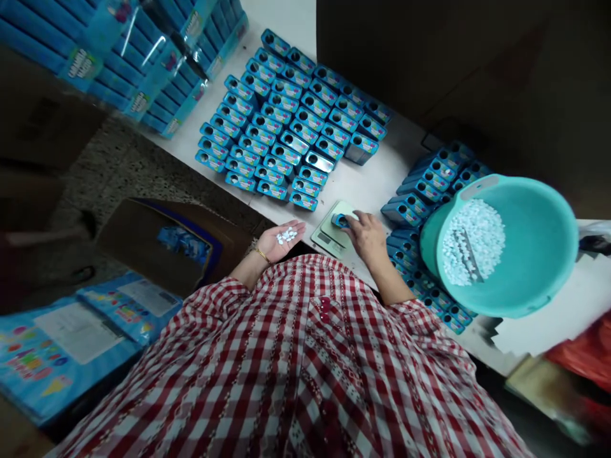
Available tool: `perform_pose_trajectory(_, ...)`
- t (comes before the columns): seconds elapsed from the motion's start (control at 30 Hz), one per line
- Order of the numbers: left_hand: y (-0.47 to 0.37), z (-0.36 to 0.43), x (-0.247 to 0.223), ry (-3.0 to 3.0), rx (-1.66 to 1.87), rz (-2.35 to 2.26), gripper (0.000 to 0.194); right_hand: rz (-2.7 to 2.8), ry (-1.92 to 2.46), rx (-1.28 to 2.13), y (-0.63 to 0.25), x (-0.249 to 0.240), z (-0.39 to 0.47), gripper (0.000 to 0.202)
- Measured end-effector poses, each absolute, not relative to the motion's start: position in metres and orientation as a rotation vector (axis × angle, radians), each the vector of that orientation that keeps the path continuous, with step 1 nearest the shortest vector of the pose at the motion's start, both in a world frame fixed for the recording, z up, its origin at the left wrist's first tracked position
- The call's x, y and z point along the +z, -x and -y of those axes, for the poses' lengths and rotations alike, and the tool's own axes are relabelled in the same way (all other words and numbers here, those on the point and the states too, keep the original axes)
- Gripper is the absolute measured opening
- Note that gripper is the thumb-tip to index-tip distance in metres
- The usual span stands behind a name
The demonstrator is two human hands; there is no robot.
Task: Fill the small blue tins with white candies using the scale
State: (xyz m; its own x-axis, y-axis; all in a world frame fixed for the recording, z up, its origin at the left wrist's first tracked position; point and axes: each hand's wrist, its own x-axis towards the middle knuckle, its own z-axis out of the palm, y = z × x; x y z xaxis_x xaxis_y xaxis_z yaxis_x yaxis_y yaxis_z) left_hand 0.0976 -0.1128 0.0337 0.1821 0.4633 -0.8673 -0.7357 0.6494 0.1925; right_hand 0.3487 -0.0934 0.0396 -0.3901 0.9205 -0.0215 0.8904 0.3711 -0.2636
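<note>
My left hand (281, 239) is palm up with fingers stretched out, and several small white candies (287, 236) lie in it. My right hand (367, 236) has its fingers and thumb on a small blue box (340, 220) with a dark round hole in its top. That box stands on a pale, flat weighing scale (329, 234); its display is too small to read. Left of the scale, rows of similar blue boxes (286, 121) stand upright on the white table (356, 181), several with a dark hole showing on top.
A turquoise tub (534, 248) at right holds white candies and a scoop-like tool (470, 254). More blue boxes (420, 184) stand beside it. Wrapped blue packs (119, 57) are stacked at upper left. An open carton (143, 238) and flat blue packages (71, 337) lie at lower left.
</note>
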Motion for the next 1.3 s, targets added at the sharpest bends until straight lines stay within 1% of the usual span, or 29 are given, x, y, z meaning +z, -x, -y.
perform_pose_trajectory(0.07, -0.095, 0.119, 0.032, 0.295, 0.881, -1.093, 0.038, 2.325, 1.647, 0.366, -0.362, 0.043, 0.097, 0.03)
perform_pose_trajectory(0.27, -0.091, 0.131, 0.029, 0.314, 0.89, -1.09, 0.033, 1.871, 1.72, 0.394, -0.394, 0.044, 0.11, 0.024)
perform_pose_trajectory(0.53, -0.09, 0.139, 0.032, 0.331, 0.926, -1.097, 0.031, 1.724, 1.726, 0.277, -0.397, 0.046, 0.117, 0.021)
perform_pose_trajectory(0.7, -0.095, 0.139, 0.033, 0.33, 0.927, -1.084, 0.03, 1.692, 1.691, 0.304, -0.393, 0.046, 0.116, 0.02)
perform_pose_trajectory(0.9, -0.101, 0.135, 0.034, 0.321, 0.911, -1.068, 0.03, 1.715, 1.677, 0.374, -0.386, 0.041, 0.119, 0.02)
perform_pose_trajectory(1.03, -0.116, 0.123, 0.04, 0.306, 0.883, -1.027, 0.033, 1.785, 1.57, 0.474, -0.358, 0.047, 0.124, 0.02)
perform_pose_trajectory(1.17, -0.139, 0.109, 0.049, 0.287, 0.829, -0.951, 0.036, 2.067, 1.389, 0.74, -0.308, 0.06, 0.129, 0.026)
perform_pose_trajectory(1.3, -0.154, 0.106, 0.053, 0.296, 0.741, -0.915, 0.038, 2.409, 1.41, 0.84, -0.282, 0.064, 0.128, 0.033)
